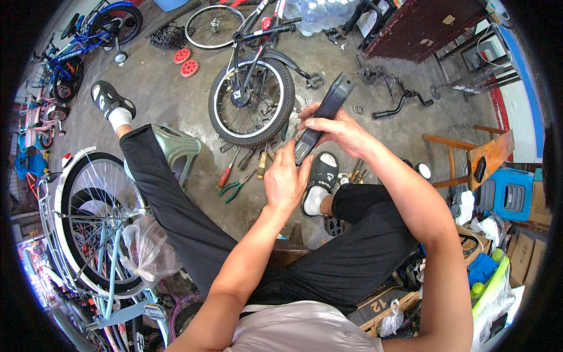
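A long black plastic piece (331, 100), with rounded ends and small holes at its top, slants between my hands; its exact kind I cannot make out. My right hand (346, 134) is closed round its middle, thumb across the front. Lower down, my left hand (285, 179) pinches its bottom end between thumb and fingers. Beyond my hands a small bicycle wheel (288, 100) with a black tyre lies on the floor, joined to a dark frame and fork (237, 58). Green-handled pliers (233, 188), a red screwdriver (225, 175) and a yellow-handled screwdriver (263, 166) lie beside my left hand.
A pale green plastic stool (180, 146) stands by my left leg. A large bicycle wheel (73, 234) is at the left. At the right are a wooden stool (495, 155) and a blue plastic stool (498, 196). Black handlebars (402, 105) and red discs (189, 68) lie on the floor.
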The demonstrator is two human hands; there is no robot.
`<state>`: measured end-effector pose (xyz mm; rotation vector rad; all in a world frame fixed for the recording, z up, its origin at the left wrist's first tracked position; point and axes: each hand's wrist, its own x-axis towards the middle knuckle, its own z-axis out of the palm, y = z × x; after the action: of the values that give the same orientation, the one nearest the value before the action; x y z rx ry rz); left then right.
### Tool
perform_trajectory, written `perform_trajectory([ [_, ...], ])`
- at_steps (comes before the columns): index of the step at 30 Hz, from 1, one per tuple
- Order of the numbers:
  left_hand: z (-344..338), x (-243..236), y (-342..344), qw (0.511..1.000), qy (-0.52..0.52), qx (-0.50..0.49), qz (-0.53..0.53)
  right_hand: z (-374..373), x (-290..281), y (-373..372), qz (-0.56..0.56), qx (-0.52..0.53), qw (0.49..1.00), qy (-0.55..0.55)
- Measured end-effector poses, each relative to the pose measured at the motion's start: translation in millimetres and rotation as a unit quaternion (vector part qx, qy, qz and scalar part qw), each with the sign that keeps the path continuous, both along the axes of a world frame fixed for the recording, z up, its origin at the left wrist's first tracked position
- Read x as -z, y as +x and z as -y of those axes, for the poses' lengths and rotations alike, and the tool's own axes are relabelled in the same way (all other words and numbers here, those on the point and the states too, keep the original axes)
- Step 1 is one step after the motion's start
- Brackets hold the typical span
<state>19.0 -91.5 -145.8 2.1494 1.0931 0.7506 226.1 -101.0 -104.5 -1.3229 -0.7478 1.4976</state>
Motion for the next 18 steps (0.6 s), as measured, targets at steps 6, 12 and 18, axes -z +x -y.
perform_trajectory([
  [6,-9.5,-7.6,-1.5,0.98,-0.165,-0.037,0.104,0.9,11.9,5.3,-0.037,-0.002,0.998,0.048],
  [12,-29.8,-7.3,-15.7,0.951,-0.217,-0.093,0.2,-1.9,6.9,10.4,-0.074,-0.004,0.995,0.061],
  [18,-37.2,-16.0,-25.9,0.968,-0.146,-0.112,0.172,-1.2,-2.8,12.2,-0.075,0.002,0.995,0.058],
])
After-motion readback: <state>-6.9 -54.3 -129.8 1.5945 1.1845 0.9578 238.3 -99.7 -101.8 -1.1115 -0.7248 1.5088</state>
